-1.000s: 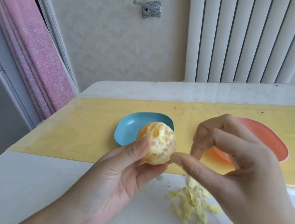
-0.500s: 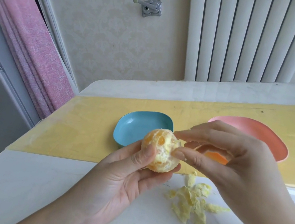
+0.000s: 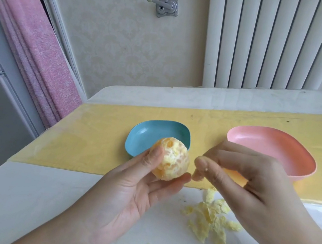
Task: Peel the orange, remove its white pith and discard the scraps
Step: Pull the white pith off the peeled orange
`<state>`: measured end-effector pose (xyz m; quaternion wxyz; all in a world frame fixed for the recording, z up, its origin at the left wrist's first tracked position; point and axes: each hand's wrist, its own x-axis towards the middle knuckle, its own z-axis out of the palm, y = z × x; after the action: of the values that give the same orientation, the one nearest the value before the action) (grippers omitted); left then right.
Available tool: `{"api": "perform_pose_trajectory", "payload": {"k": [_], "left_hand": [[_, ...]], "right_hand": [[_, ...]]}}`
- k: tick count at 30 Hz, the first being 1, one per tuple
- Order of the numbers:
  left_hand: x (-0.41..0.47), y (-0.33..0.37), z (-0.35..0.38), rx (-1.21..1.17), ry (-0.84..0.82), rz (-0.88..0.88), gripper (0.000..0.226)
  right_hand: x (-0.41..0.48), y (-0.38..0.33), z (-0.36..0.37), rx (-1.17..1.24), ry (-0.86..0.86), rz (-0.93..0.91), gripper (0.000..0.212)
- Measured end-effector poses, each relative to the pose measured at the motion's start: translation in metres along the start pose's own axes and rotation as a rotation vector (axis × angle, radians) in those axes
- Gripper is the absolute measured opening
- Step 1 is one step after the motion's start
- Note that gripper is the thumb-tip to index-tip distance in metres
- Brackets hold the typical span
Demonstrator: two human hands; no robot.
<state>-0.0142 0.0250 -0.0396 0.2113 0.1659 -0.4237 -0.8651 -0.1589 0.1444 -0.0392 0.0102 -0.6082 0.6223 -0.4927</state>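
Observation:
My left hand grips the peeled orange, thumb on its left side and fingers under it, above the yellow mat. Patches of white pith still cover the fruit. My right hand hovers just right of the orange, a small gap between them, thumb and fingertips pinched together with what looks like a tiny bit of pith between them. A heap of pith scraps lies on the white table under my right hand.
A blue dish sits on the yellow mat behind the orange, a pink dish to its right. A radiator stands at the back, a pink curtain at the left. The table's left edge drops to the floor.
My right hand reached to the orange, pinched at its surface, then pulled away to the right. The orange stayed in my left hand, turned slightly.

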Motion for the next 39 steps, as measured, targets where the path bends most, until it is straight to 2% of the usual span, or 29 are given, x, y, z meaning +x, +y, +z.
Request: {"api": "perform_pose_trajectory", "payload": {"k": [4,10,13,16,17,20,21,25,30,35,39], "left_hand": [[0.000,0.000,0.008,-0.038,0.151,-0.042,0.037],[0.000,0.001,0.005,-0.110,0.135,-0.139,0.048],[-0.001,0.003,0.006,-0.138,0.114,-0.127,0.045],[-0.002,0.003,0.007,-0.120,0.131,-0.112,0.038],[-0.002,0.003,0.007,-0.114,0.131,-0.110,0.034],[-0.002,0.004,0.006,-0.133,0.117,-0.100,0.033],[-0.002,0.004,0.005,-0.133,0.114,-0.096,0.033],[-0.002,0.002,0.006,-0.100,0.102,-0.078,0.032],[-0.005,-0.003,0.011,-0.024,0.098,-0.033,0.028],[-0.008,-0.007,0.010,0.010,0.069,-0.027,0.027],[-0.008,-0.008,0.008,0.040,0.043,-0.027,0.035]], "right_hand": [[0.000,0.005,0.001,-0.150,0.065,0.044,0.023],[-0.001,0.006,0.002,-0.220,0.094,0.047,0.030],[-0.002,0.005,0.001,-0.174,0.098,0.071,0.025],[-0.002,0.006,0.001,-0.113,0.085,0.055,0.006],[-0.001,0.006,0.001,-0.116,0.085,0.059,0.006],[0.000,0.006,0.000,-0.209,0.115,0.001,0.002],[0.000,0.005,-0.001,-0.242,0.135,-0.009,0.006],[0.000,0.003,-0.003,-0.240,0.181,-0.119,0.005],[-0.004,0.001,0.002,-0.294,0.168,-0.263,0.020],[-0.006,0.003,0.005,-0.469,0.188,-0.381,0.011],[-0.006,0.001,0.003,-0.529,0.199,-0.416,0.009]]}}
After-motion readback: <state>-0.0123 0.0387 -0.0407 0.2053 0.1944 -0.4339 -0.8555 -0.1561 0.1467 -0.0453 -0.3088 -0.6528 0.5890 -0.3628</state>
